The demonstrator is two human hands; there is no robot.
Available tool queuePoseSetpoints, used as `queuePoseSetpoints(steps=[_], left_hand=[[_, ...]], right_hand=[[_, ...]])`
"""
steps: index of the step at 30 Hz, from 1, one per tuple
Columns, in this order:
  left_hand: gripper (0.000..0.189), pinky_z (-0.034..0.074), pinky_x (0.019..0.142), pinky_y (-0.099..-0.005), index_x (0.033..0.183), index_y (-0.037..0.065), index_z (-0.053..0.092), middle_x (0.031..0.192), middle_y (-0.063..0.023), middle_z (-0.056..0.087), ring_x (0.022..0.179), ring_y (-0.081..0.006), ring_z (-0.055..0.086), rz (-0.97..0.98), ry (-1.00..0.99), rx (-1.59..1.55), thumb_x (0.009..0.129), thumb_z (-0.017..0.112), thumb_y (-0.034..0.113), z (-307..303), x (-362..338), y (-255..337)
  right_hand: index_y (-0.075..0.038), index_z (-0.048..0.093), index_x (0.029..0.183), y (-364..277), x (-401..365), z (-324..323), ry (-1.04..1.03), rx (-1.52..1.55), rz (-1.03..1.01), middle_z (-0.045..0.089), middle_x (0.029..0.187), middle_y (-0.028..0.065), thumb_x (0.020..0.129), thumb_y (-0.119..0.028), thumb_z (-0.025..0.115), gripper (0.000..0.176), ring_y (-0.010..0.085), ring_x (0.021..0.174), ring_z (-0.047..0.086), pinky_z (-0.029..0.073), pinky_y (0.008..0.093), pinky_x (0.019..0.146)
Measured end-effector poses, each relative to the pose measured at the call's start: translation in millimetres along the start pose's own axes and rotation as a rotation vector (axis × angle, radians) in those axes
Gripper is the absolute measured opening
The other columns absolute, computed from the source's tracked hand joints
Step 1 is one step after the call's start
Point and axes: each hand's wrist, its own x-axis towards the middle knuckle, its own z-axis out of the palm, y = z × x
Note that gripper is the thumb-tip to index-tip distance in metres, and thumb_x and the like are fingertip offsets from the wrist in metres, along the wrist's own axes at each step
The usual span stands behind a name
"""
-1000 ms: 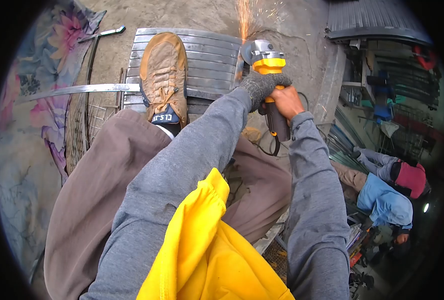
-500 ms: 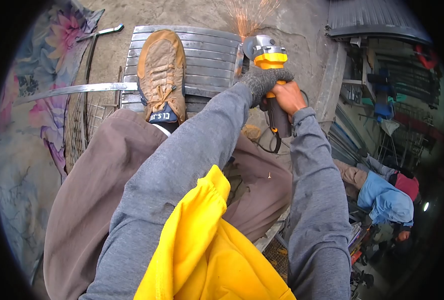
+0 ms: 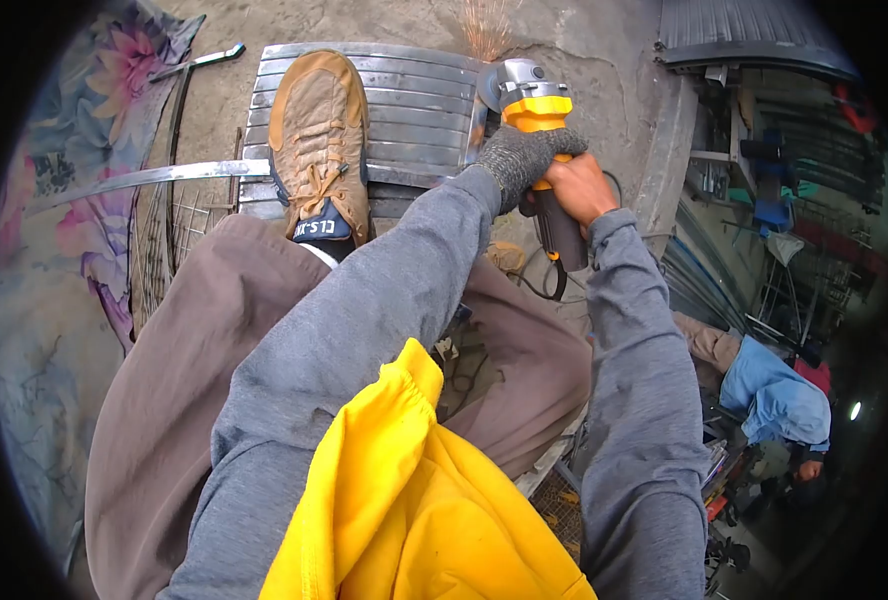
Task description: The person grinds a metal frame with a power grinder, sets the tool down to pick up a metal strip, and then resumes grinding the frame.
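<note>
My left hand (image 3: pixel 520 158), in a dark grey knit glove, is wrapped round the yellow neck of an angle grinder (image 3: pixel 534 112). My bare right hand (image 3: pixel 581 188) is closed on its body just behind the glove. The grinder's disc (image 3: pixel 488 88) meets the right edge of a slatted metal panel (image 3: pixel 414 110) on the ground, and orange sparks (image 3: pixel 484 28) fly off beyond it. My brown shoe (image 3: pixel 320 135) rests on the panel. Part of the disc's contact point is hard to make out.
A flat metal strip (image 3: pixel 149 180) sticks out left of the panel, beside a floral cloth (image 3: pixel 104 220). The grinder's cord (image 3: pixel 554 290) hangs near my knee. At the right are metal bars (image 3: pixel 704 275) and another person in a blue top (image 3: pixel 774 395), bent over.
The spark spray is fainter and smaller. The grinder has shifted slightly, its head a little higher and further left in view. Both hands keep their hold.
</note>
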Motion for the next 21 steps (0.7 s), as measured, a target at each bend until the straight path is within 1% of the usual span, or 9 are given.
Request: queuePoseSetpoints(steps=[5,8,9,11,12,14,17,18,21], left_hand=[[0.037,0.059,0.058,-0.0365,0.128,0.018,0.059,0.113,-0.015,0.062,0.085,-0.0245,0.067,0.039,-0.003,0.056,0.091,0.058,0.018,-2,1,0],[0.037,0.059,0.058,-0.0365,0.128,0.018,0.058,0.113,-0.015,0.062,0.085,-0.0245,0.067,0.07,0.003,0.103,0.092,0.058,0.018,-5,4,0],[0.037,0.059,0.058,-0.0365,0.128,0.018,0.058,0.113,-0.015,0.062,0.085,-0.0245,0.067,0.094,0.007,0.127,0.092,0.058,0.018,-5,4,0],[0.037,0.059,0.058,-0.0366,0.129,0.018,0.058,0.114,-0.0154,0.062,0.085,-0.0249,0.067,0.133,0.017,0.166,0.092,0.056,0.016,-5,3,0],[0.038,0.059,0.058,-0.0367,0.13,0.018,0.058,0.115,-0.0159,0.062,0.085,-0.0252,0.068,0.156,0.024,0.184,0.092,0.055,0.014,-5,1,1],[0.04,0.06,0.058,-0.0369,0.131,0.018,0.057,0.117,-0.0167,0.062,0.085,-0.026,0.068,0.196,0.046,0.219,0.092,0.053,0.011,-10,-4,2],[0.039,0.06,0.058,-0.0378,0.131,0.018,0.057,0.116,-0.0168,0.062,0.081,-0.0272,0.068,0.106,-0.007,0.044,0.092,0.054,0.012,-14,-7,7],[0.038,0.059,0.056,-0.037,0.13,0.018,0.057,0.113,-0.0167,0.063,0.077,-0.0265,0.068,0.178,0.021,0.13,0.092,0.054,0.013,-12,-6,7],[0.038,0.057,0.053,-0.0358,0.129,0.018,0.058,0.109,-0.0164,0.063,0.073,-0.0255,0.067,0.248,0.058,0.229,0.092,0.054,0.015,-11,-3,7]], right_hand=[[-0.007,0.071,0.094,-13,0,-1,0.095,0.39,0.33,0.071,0.09,0.0114,0.081,-0.018,0.061,0.02,0.0275,0.088,0.069,0.053,0.0343,0.077],[-0.003,0.069,0.094,-14,0,1,0.065,0.644,0.39,0.071,0.089,0.0136,0.08,-0.022,0.062,0.025,0.0246,0.086,0.069,0.052,0.0317,0.076],[-0.003,0.069,0.094,-9,2,-1,0.065,0.644,0.387,0.071,0.089,0.0136,0.08,-0.022,0.062,0.025,0.0246,0.086,0.069,0.052,0.0317,0.076],[-0.001,0.069,0.093,-3,3,-8,-0.023,-0.046,-0.07,0.071,0.087,0.0134,0.079,-0.023,0.063,0.027,0.0212,0.081,0.069,0.052,0.0308,0.073],[-0.001,0.069,0.093,-7,1,-8,-0.021,-0.045,-0.068,0.071,0.087,0.0134,0.079,-0.023,0.063,0.027,0.0212,0.081,0.069,0.052,0.0308,0.073],[-0.002,0.069,0.093,-21,2,-4,0.056,0.457,0.271,0.072,0.087,0.0116,0.082,-0.023,0.06,0.026,0.0216,0.08,0.069,0.053,0.0318,0.073],[-0.003,0.07,0.093,-6,6,2,0.05,0.363,0.195,0.072,0.086,0.0108,0.083,-0.023,0.059,0.026,0.0211,0.079,0.069,0.053,0.0323,0.072],[-0.003,0.07,0.094,-9,6,1,0.051,0.332,0.171,0.072,0.086,0.0105,0.083,-0.024,0.059,0.026,0.0209,0.078,0.069,0.053,0.0324,0.072],[-0.004,0.07,0.094,-14,4,-3,0.067,0.505,0.391,0.072,0.086,0.0112,0.084,-0.025,0.058,0.027,0.0215,0.08,0.07,0.053,0.0323,0.073]])
